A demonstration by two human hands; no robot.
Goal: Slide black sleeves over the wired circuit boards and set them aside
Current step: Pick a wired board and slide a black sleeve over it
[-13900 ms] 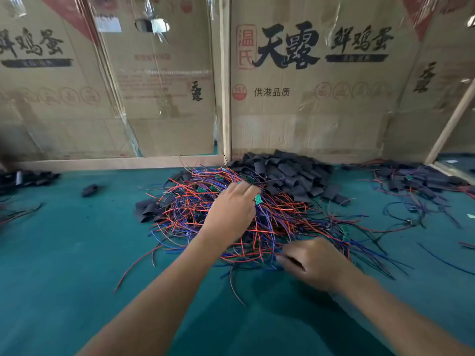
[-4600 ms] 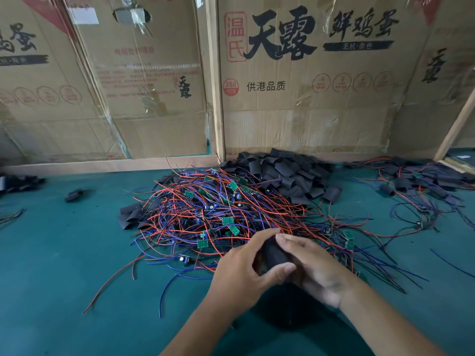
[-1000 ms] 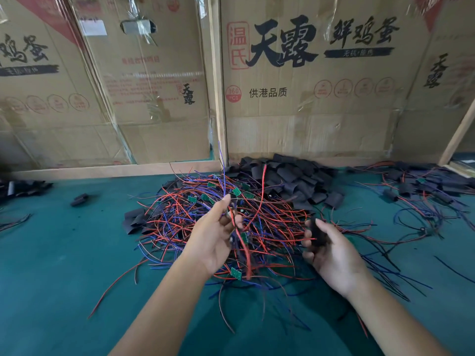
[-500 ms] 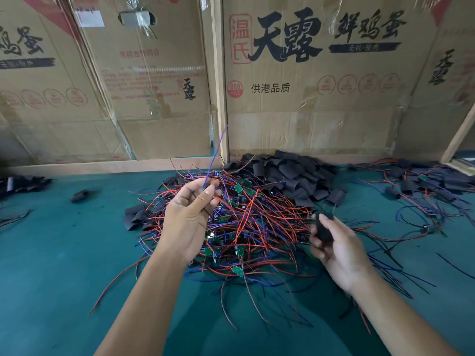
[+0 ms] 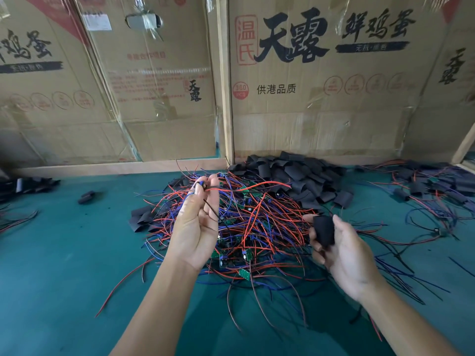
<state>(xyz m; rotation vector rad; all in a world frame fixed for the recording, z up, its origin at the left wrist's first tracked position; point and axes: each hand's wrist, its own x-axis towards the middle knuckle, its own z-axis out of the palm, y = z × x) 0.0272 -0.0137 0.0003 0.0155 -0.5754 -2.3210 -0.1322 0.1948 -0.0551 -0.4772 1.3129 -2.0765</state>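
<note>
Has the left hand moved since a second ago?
Yes. The left hand has risen away from the wire pile, toward the wooden strip, pinching a wired piece.

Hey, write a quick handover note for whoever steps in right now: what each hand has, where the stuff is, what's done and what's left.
Left hand: raised, pinching one wired board at its fingertips.
Right hand: holding one black sleeve, not yet on the board.
Loose wired boards are heaped mid-table; spare sleeves piled behind them; sleeved pieces lie far right.
Left: sleeve this board, set it aside, and work through the large heap.
</note>
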